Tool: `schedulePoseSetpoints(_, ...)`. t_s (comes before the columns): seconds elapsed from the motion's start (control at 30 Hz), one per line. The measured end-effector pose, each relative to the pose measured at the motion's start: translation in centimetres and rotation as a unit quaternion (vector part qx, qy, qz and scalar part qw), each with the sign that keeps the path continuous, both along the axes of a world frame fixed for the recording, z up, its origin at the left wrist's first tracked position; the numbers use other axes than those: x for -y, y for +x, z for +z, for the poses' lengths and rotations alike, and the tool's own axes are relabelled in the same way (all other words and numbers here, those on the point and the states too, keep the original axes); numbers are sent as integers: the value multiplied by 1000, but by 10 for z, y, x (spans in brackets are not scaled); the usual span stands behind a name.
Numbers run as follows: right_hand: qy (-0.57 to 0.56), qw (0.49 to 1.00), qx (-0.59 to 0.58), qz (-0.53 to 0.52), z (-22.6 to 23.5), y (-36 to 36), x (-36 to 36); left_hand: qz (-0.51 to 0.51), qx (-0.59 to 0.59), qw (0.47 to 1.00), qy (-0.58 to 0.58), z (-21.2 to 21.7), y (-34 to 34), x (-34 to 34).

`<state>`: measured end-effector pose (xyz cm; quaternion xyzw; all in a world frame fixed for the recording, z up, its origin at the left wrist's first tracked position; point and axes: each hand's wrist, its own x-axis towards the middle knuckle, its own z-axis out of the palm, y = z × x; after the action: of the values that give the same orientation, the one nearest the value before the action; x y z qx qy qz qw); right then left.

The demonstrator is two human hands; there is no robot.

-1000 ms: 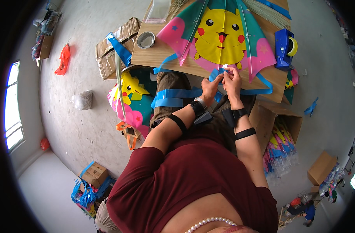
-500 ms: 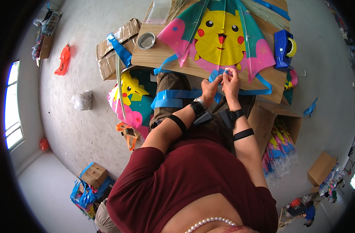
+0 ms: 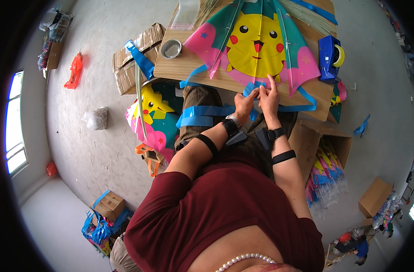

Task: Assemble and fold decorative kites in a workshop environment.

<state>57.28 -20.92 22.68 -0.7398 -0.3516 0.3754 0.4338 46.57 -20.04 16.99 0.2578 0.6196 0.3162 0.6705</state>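
A kite [image 3: 256,47] with a yellow cartoon figure on green and pink lies flat on the wooden table [image 3: 175,68], thin rods running across it. At its lower edge, my left hand [image 3: 243,105] pinches a blue plastic strip [image 3: 251,87]. Close beside it, my right hand [image 3: 268,97] presses thumb against fingers at the same strip, its index finger stretched up toward the kite. The strip's lengths trail to both sides; a blue band [image 3: 200,115] lies over my left thigh. What exactly sits between the fingertips is too small to make out.
A blue tape dispenser [image 3: 328,59] stands at the table's right edge, a round metal dish [image 3: 171,49] at the left. Cardboard boxes flank the table, one on the left [image 3: 125,72] and an open one [image 3: 336,136] holding packed kites on the right. More kite sheets [image 3: 157,113] hang beside my left leg.
My right index finger has straightened and lifted away from the pinch. My left hand stays where it was on the blue strip, and the kite lies as before.
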Motion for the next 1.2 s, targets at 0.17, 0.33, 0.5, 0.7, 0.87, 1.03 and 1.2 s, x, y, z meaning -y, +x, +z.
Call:
schedulePoseSetpoints(0.17,-14,996,-81,-35,5,8,2,-2,15,1000,-6,10,-3,0)
schedulePoseSetpoints(0.33,110,928,344,91,13,20,25,0,3,1000,-4,17,-3,0)
schedulePoseSetpoints(0.5,97,828,508,215,21,22,42,5,10,1000,2,15,-1,-1)
schedulePoseSetpoints(0.7,30,827,522,206,9,22,17,8,28,1000,7,9,-3,1)
schedulePoseSetpoints(0.87,5,831,520,199,11,36,-4,-11,-34,999,19,-7,-2,-1)
schedulePoseSetpoints(1.03,68,825,496,263,20,33,19,-1,-14,1000,23,-9,0,-3)
schedulePoseSetpoints(1.2,44,818,519,242,8,31,14,4,-5,1000,1,-1,-1,1)
